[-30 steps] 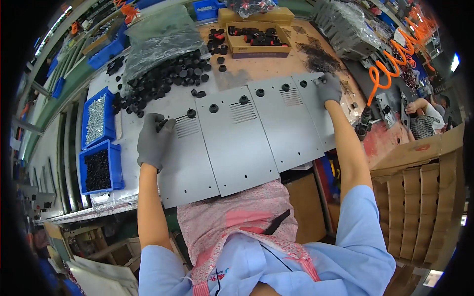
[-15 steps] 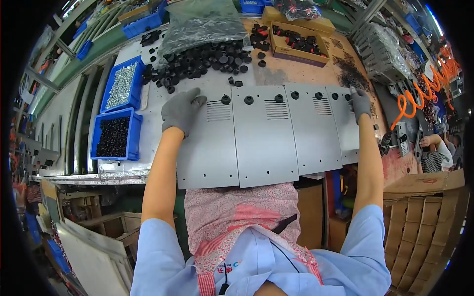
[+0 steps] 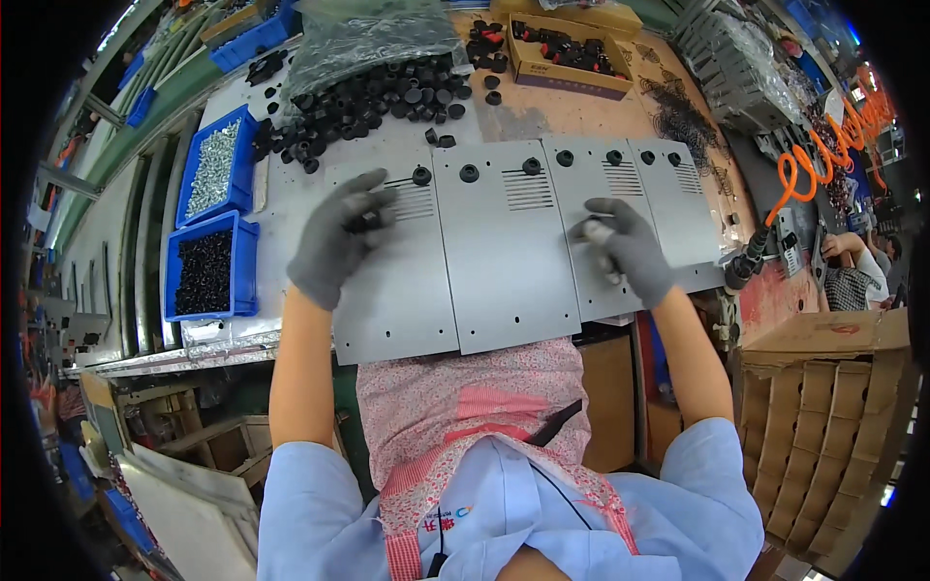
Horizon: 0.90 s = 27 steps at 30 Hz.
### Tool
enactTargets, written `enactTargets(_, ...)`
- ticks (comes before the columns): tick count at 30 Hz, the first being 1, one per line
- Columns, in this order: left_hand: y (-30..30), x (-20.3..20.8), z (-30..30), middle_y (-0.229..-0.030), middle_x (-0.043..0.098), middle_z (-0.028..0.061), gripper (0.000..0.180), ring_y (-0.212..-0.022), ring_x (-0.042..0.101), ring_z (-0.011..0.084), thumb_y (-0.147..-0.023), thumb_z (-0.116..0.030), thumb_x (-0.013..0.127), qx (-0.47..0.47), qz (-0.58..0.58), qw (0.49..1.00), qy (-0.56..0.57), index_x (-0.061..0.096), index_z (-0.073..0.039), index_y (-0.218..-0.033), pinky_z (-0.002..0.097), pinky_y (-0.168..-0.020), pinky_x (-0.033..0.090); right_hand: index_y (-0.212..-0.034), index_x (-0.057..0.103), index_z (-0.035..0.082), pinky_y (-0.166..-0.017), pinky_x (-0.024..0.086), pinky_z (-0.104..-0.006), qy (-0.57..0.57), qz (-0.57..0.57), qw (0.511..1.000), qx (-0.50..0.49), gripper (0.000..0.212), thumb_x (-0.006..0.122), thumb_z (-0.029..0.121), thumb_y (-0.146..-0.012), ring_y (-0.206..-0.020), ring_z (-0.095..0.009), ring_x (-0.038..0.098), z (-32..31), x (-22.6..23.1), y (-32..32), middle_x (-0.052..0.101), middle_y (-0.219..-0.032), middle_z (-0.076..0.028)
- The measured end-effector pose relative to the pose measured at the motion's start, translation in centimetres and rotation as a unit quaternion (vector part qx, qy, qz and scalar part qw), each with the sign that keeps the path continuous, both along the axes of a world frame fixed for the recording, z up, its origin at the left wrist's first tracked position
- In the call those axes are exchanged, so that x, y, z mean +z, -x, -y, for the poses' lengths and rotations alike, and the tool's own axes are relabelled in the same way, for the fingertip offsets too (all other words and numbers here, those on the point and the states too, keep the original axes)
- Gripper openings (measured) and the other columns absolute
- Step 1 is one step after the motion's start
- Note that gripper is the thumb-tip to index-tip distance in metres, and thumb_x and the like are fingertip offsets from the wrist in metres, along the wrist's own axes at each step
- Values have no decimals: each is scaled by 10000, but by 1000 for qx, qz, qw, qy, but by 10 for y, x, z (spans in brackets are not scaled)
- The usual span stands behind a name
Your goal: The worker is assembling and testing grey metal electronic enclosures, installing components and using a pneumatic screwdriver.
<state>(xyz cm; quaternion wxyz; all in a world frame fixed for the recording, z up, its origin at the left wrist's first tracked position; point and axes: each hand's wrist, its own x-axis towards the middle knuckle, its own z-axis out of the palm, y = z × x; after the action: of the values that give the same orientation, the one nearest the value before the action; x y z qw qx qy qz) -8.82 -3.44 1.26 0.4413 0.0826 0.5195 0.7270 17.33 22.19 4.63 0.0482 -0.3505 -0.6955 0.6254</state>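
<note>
Four grey sheet-metal panels [image 3: 504, 257] lie side by side before me, slightly overlapping, with slots and black round caps [image 3: 469, 173] near their far edges. My left hand [image 3: 339, 242], in a grey glove, is over the left edge of the leftmost panel. Its fingers are curled around a small dark spot that I cannot identify, and it hides that panel's far left corner. Over the third panel is my gloved right hand [image 3: 625, 250], fingers bent and apart, with nothing visible in them.
A heap of black caps [image 3: 387, 107] lies beyond the panels under a clear plastic bag [image 3: 373, 44]. Blue bins with silver [image 3: 213, 172] and black [image 3: 203, 276] small parts stand at left. An open carton [image 3: 572, 73] is at the back; an orange coiled hose [image 3: 790, 189] hangs right.
My right hand has left the far end of the rightmost panel and come left and nearer. My left hand's fingers have curled in. The whole view has shifted slightly.
</note>
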Motion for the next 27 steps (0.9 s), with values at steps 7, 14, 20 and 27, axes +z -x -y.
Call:
enactTargets(7,-75,11,-36,-1168,613,171,457,-713,658,202,-914,-119,459,-153,-392,893,160,434,-118,-1370,308,-581,530,-1182,593,107,-708,485,-314,-362,-50,906,213,388,674,275,-842,-824,-211,613,21,-36,9,620,-955,-74)
enactTargets(14,-113,9,-69,-1385,435,267,714,-754,689,303,-826,-70,487,-287,-753,489,334,255,-253,-1476,389,-576,562,-1149,631,124,-751,484,-339,-332,46,931,145,418,673,391,-830,-834,-212,606,18,-33,5,623,-936,-90)
enactTargets(20,-111,13,-64,-1416,390,267,702,-745,684,297,-848,-104,488,-319,-773,465,291,237,-294,-1475,369,-546,562,-1203,588,134,-798,490,-355,-374,-46,912,163,458,657,403,-840,-900,-233,615,-16,-18,78,646,-956,-117)
enactTargets(27,-107,12,-44,-1330,472,204,608,-856,642,290,-906,-173,474,-292,-791,481,242,268,-279,-1468,392,-661,550,-1404,359,240,-917,467,-459,-486,153,834,211,603,612,386,-876,-1096,-380,564,10,-19,226,494,-1263,-212)
